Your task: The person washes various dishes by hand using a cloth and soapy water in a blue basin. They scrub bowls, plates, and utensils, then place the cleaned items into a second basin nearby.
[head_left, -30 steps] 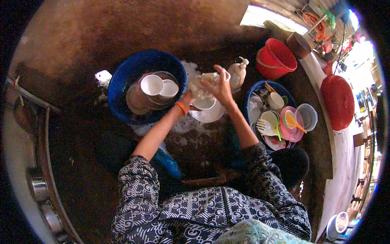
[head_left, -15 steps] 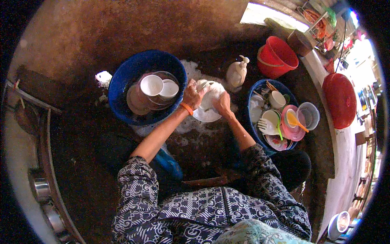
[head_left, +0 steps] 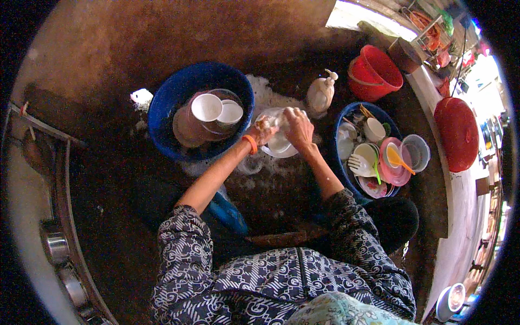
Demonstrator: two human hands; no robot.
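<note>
Left, a blue tub point(head_left: 161, 111) holds white bowls point(head_left: 207, 107); centre, the left hand point(head_left: 260, 133) clasps a soapy white bowl point(head_left: 279, 143) in its grip, the right hand point(head_left: 300, 130) curls beside it, grip contents unclear; right, a blue basin point(head_left: 341, 166) carries assorted dishes point(head_left: 366, 157).

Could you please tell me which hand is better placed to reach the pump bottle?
Probably the right hand: it is nearer the pump bottle, which stands ahead and to its right, while the left hand is nearer the left blue basin.
</note>
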